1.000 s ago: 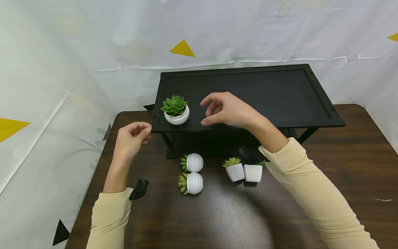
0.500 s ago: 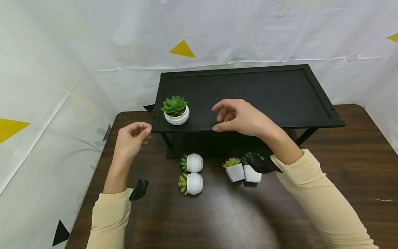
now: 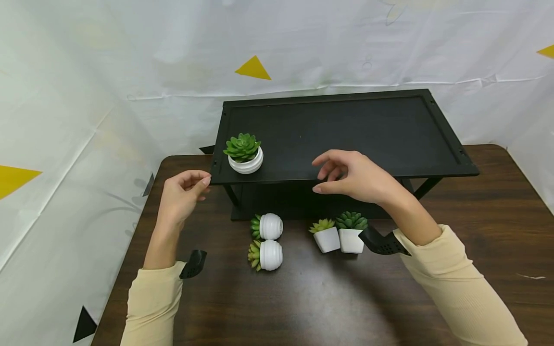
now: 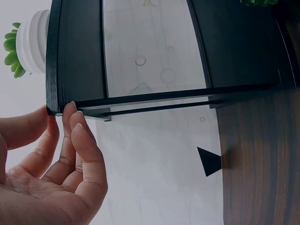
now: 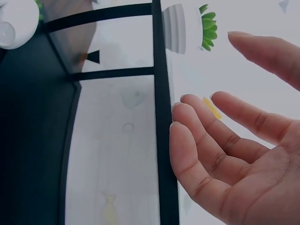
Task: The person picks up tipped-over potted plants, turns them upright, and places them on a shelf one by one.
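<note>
1. While the left hand [image 3: 182,192] pinches the black shelf [image 3: 346,129] at its front left corner, a tug could shift the upright potted succulent [image 3: 244,154] standing near that corner.
2. Right hand [image 3: 352,175]: holding nothing, fingers loosely curved, thumb apart; a low sweep might catch the shelf's front edge.
3. Round white pots [image 3: 271,254], two: on their sides, touching; liable to roll if nudged.
4. Square white pots [image 3: 327,239], two: side by side; shelf edge bars the direct way up.

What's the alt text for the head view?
A person's left hand pinches the front left corner of a black shelf; the right hand hovers, holding nothing, by its front edge. One potted succulent stands on the shelf's left end; four more succulents are on the wooden table.
</note>
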Available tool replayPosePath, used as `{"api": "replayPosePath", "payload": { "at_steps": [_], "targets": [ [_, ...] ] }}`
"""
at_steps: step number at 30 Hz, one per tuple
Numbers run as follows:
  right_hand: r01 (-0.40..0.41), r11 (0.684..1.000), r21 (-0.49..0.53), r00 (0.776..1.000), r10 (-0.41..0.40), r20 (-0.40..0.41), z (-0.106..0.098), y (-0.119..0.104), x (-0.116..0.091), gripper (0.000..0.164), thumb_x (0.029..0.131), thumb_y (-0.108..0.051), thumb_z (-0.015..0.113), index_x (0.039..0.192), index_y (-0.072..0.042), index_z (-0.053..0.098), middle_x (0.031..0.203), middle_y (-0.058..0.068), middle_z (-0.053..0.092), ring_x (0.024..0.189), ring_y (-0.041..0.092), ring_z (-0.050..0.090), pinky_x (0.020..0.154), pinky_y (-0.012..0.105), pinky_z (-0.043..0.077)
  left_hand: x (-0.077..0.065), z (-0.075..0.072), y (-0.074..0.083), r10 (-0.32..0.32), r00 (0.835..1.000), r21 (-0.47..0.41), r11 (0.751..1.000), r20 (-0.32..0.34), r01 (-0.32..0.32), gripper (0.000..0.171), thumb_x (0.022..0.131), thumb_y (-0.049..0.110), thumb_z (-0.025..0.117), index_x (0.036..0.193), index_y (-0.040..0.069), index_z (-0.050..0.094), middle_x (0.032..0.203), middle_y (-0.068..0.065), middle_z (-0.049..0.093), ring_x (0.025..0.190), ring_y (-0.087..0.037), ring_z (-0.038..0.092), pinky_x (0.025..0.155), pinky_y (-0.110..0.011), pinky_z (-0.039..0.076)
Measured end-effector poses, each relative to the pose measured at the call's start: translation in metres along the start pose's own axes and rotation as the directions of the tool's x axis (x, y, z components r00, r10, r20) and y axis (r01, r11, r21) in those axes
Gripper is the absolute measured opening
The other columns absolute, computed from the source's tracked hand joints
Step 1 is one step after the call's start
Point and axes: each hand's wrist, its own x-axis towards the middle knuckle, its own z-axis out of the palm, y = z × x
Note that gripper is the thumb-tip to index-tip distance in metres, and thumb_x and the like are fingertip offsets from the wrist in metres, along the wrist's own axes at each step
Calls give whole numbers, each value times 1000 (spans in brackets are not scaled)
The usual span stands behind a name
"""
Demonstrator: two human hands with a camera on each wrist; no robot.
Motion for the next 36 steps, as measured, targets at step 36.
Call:
{"api": "replayPosePath", "payload": {
  "at_steps": [36],
  "targets": [
    [-124,991,-49,988,118,-104,18,83,-54,37,82,-23,73,108,0,60,93,5,60,80,17,57,65,28,47,0,-1,-1,17,1000,9,1000,-4,-17,23,93,15,59,106,-4,63,83,1,59,72,-7,58,66,-23,52]
  ]
}}
